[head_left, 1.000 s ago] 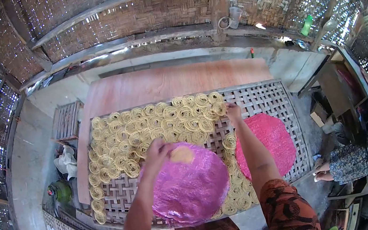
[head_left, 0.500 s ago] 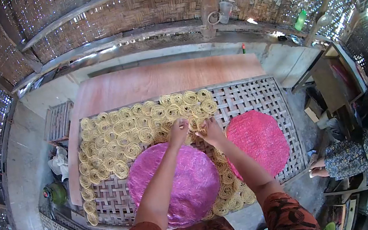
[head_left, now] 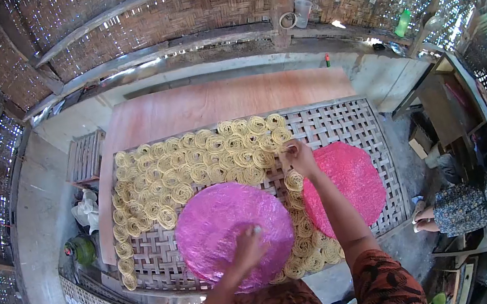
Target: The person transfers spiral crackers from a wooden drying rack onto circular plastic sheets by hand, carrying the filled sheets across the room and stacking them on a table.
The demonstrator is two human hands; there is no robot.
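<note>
Yellow noodle coils (head_left: 198, 166), many, set close together in rows across the far and left parts of a slatted rack (head_left: 343, 124); a further group lies between and below the two round bundles. Rack: woven strips, resting over a pinkish wooden counter (head_left: 229, 97), with bare weave at the right and at the near left.

Purple bundle (head_left: 218, 215), one, round and shiny, on the near middle of the rack. Pink bundle (head_left: 345, 181), one, similar in shape, to its right.

Left hand (head_left: 248, 252): above the near part of the purple bundle, blurred; whether the fingers are apart, together or clamped on anything cannot be told. Right hand (head_left: 300, 157): at the right end of the coil rows, beside the pink bundle; fingers bent and near one another by a coil's edge, any grip on it not clear.

Step in hand, by judgement: setting coils in place, at the gap where the rows end. Next move, by judgement: calls for a light release by the right hand, keeping neighbouring coils undisturbed, and a loose, gentle gather by the left.
</note>
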